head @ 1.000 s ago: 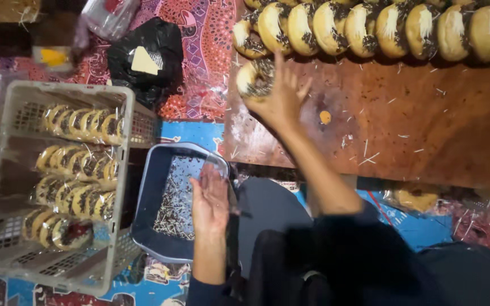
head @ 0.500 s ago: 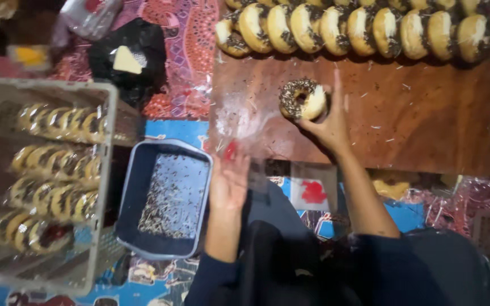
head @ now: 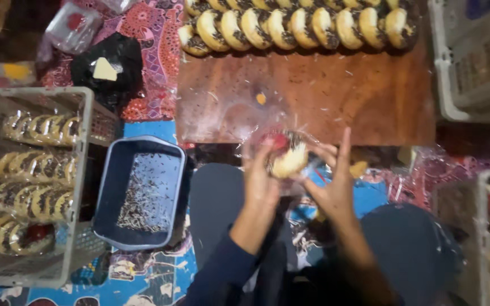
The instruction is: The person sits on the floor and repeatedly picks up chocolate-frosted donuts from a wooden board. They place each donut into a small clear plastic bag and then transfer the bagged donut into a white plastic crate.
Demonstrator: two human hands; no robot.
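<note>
My left hand and my right hand meet in front of me over my lap. Between them sits one sprinkle-topped doughnut inside a clear plastic bag with a red patch on it. The left hand grips the bag and doughnut from the left, while the right hand touches it from the right with fingers spread. A row of several doughnuts with dark sprinkles lines the far edge of a brown wooden board.
A blue tub holding chocolate sprinkles sits left of my knee. A grey crate of bagged doughnuts stands at far left. White crates stand at the upper right and lower right. A black bag lies on patterned cloth.
My right hand brought a doughnut from the board down to my lap. My left hand rose to meet it with the clear bag. The camera view shifted right.
</note>
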